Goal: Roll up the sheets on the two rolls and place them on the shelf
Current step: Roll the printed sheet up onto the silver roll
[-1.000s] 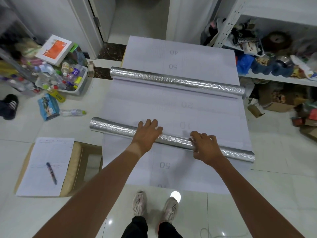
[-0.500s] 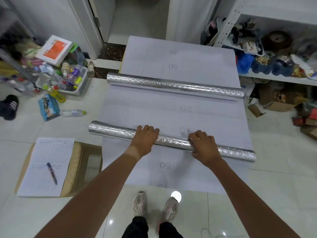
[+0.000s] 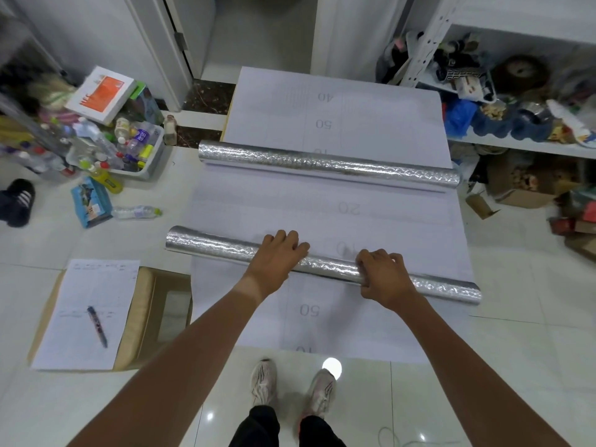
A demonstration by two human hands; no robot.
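Two silver embossed rolls lie across white sheets on the tiled floor. The near roll (image 3: 213, 245) runs from left to lower right, with its white sheet (image 3: 322, 327) spread toward my feet. My left hand (image 3: 277, 256) rests palm down on its middle, fingers curled over the top. My right hand (image 3: 382, 274) grips it further right. The far roll (image 3: 325, 164) lies untouched, its sheet (image 3: 335, 114) stretching away toward the doorway. A white shelf (image 3: 522, 146) stands at the right, crowded with items.
A bin of bottles (image 3: 129, 150) and a white-orange box (image 3: 100, 93) sit at the left. A paper sheet with a pen (image 3: 96, 330) lies on cardboard at the lower left. Cardboard boxes (image 3: 522, 185) clutter the floor under the shelf. My shoes (image 3: 290, 387) stand by the sheet's near edge.
Both hands have pushed the near roll a little away from me, so less sheet lies between the two rolls. The far roll has not moved.
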